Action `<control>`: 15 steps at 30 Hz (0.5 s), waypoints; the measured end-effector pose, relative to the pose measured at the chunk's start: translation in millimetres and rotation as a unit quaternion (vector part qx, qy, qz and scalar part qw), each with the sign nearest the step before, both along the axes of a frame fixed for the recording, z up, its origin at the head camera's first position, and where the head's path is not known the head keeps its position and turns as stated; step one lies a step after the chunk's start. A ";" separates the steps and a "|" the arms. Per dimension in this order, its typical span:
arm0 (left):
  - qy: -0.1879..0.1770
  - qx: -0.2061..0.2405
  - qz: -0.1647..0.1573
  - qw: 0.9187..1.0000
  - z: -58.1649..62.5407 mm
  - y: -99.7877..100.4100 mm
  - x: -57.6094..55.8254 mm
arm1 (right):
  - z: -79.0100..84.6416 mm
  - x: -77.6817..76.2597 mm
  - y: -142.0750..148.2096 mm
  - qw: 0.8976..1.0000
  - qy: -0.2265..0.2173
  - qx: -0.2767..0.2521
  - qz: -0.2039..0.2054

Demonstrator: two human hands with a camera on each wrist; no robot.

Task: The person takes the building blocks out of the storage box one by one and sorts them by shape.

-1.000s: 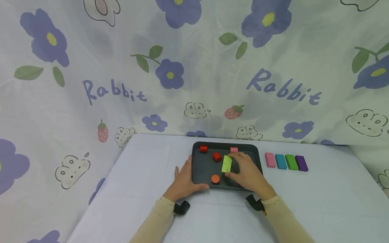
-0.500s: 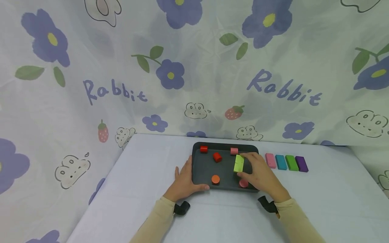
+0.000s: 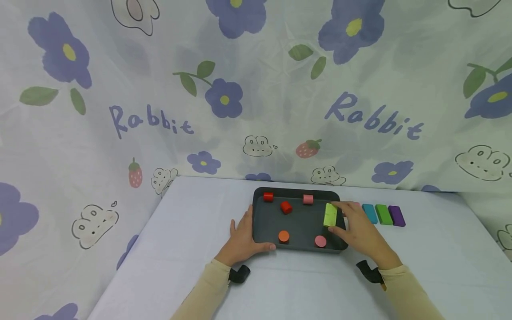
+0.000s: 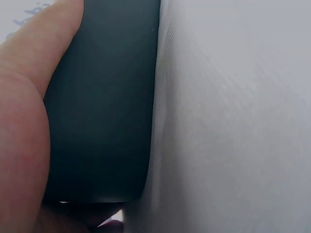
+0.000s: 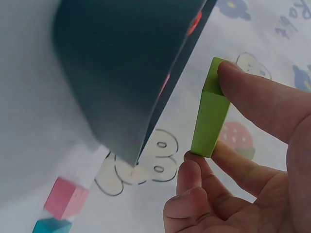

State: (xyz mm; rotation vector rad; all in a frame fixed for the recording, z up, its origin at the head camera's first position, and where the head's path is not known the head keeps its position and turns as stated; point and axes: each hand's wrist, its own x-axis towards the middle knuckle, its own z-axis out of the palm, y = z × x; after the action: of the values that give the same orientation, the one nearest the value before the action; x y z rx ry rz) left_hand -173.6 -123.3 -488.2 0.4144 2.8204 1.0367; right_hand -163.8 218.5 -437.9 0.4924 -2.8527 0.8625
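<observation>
My right hand [image 3: 359, 231] pinches a lime-green block [image 3: 330, 215] between thumb and fingertips, over the right side of the dark tray [image 3: 298, 224]. In the right wrist view the block [image 5: 212, 116] is off the table, beside the tray's outer wall [image 5: 116, 63]. My left hand [image 3: 242, 242] lies against the tray's near left corner, fingers straight along the left side and thumb at the front edge. The left wrist view shows its thumb [image 4: 41, 43] on the tray wall [image 4: 104, 107]. Inside the tray are two red cylinders [image 3: 286, 207], an orange one [image 3: 283, 236] and two pink ones [image 3: 320, 241].
Right of the tray stands a row of blocks: a pink one [image 3: 357, 204] mostly behind my right hand, a blue one [image 3: 370, 214], a green one [image 3: 384, 214] and a purple one [image 3: 397, 216]. A patterned curtain [image 3: 256, 89] hangs behind the white table [image 3: 440, 258].
My right hand has carried the lime-green block rightward, from above the tray's middle to its right side. The near pink cylinder has come into sight. My left hand has stayed in place.
</observation>
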 end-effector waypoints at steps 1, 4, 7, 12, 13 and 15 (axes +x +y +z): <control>0.001 0.000 0.001 1.000 0.1 0.0 0.0 | 0.2 0.4 2.3 1.000 0.002 0.002 0.000; 0.002 -0.001 0.001 1.000 -0.6 -0.1 -0.4 | 1.3 1.7 8.7 1.000 0.003 0.003 0.003; 0.003 -0.001 0.001 1.000 -1.2 0.0 -1.0 | 1.9 2.5 15.2 1.000 0.003 0.004 0.003; 0.003 0.000 0.002 1.000 -0.9 0.3 -1.3 | 2.3 2.9 28.6 1.000 0.009 0.010 0.010; 0.003 0.001 0.002 1.000 -0.7 0.3 -1.3 | 1.9 2.8 31.8 1.000 0.011 0.010 0.013; 0.002 0.001 0.001 1.000 -0.5 0.1 -1.1 | 0.6 2.5 38.5 1.000 0.015 0.011 0.019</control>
State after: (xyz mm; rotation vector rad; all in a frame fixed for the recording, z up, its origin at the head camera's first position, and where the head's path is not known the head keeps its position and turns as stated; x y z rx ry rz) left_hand -174.7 -123.2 -488.6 0.4134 2.8238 1.0414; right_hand -161.2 257.0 -437.3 0.5594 -2.8373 0.8251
